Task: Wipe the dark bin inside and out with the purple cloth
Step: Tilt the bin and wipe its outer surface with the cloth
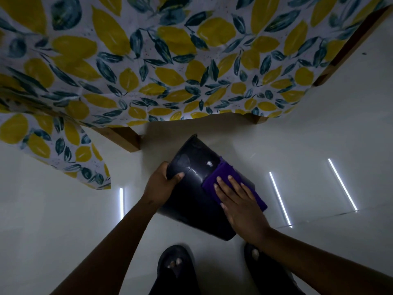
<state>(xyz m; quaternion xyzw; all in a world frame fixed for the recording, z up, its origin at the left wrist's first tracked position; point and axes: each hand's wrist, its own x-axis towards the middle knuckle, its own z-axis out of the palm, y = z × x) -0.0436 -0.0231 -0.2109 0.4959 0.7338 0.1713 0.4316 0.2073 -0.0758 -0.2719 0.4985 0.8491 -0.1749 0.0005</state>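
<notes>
The left hand clamps the far end of the dark bin, thumb over the top and fingers curled around the edge. The right hand lies flat with fingers spread, pressing the purple cloth against the bin's upturned outer wall; it grips nothing, only pushes down. The cloth is folded and hangs past the bin's right edge. The bin lies on its side on the pale glossy floor, tilted, its near end just ahead of the person's 2 dark sandals. Its opening cannot be seen, so any contents cannot be told. Just beyond the bin stand the wooden legs of a table draped in a lemon-print tablecloth. Open floor spreads to the right and left.
</notes>
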